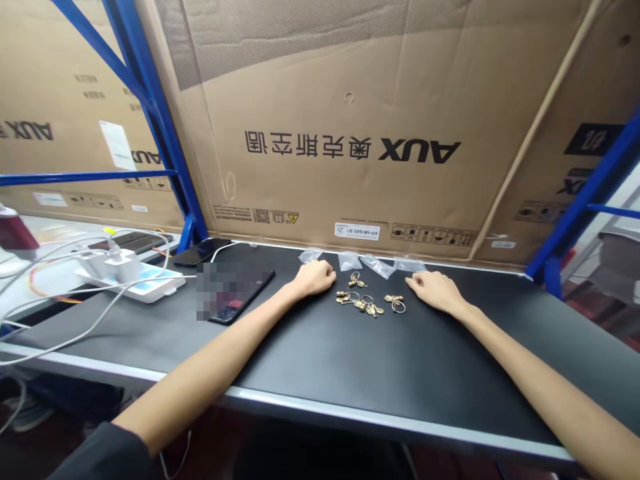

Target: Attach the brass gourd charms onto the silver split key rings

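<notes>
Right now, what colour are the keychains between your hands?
The keychains are gold, best seen in the head view.

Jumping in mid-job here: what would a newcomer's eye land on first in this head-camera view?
A large brown cardboard carton with upside-down black AUX lettering fills the top of the view, behind a black-topped bench. Mid-bench, a cluster of small brass-coloured keyrings lies between the bare left hand and right hand. Small clear plastic bags line the far edge just beyond them.

Smartphone (247,293) partly pixelated, gold keyring charms (361,304) too small to make out
</notes>
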